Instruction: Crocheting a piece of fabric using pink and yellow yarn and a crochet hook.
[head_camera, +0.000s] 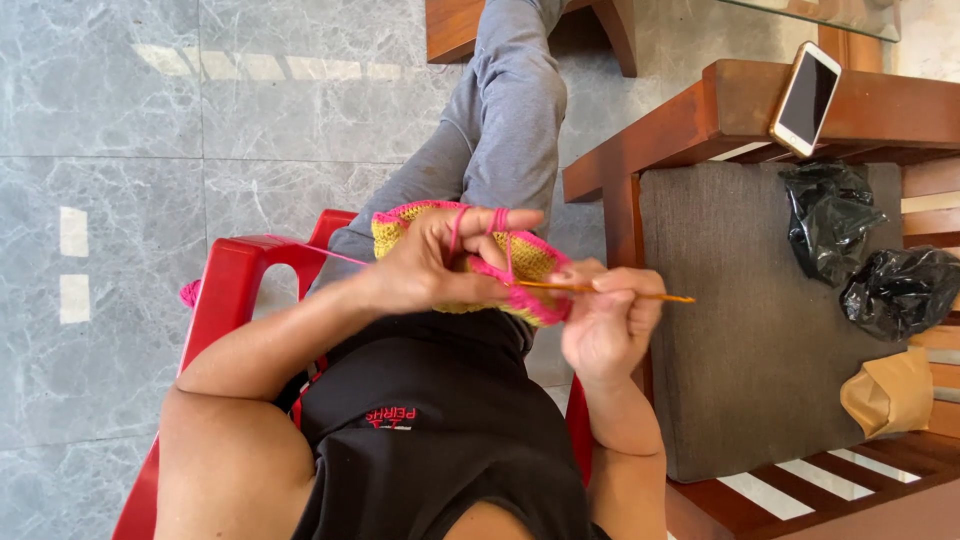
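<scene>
The right hand (610, 325) is pinching a thin golden crochet hook (600, 290) between its fingertips, while the left hand (430, 265) is closing around the yellow-and-pink crochet piece (525, 262) — pink yarn (335, 255) is looping over two fingers. The piece is resting above the person's lap, just beside the armrest of a wooden chair (640, 135) carrying a phone (806, 98).

- Crochet hook (600, 291): 1, at the crochet piece (525, 262).
- Crochet piece, yellow and pink: 1.
- Black plastic bags (830, 215): 2, right of the piece.
- Brown paper bag (890, 392): 1.
- Phone (806, 97): 1.
- Red chair (225, 300): 1.
</scene>
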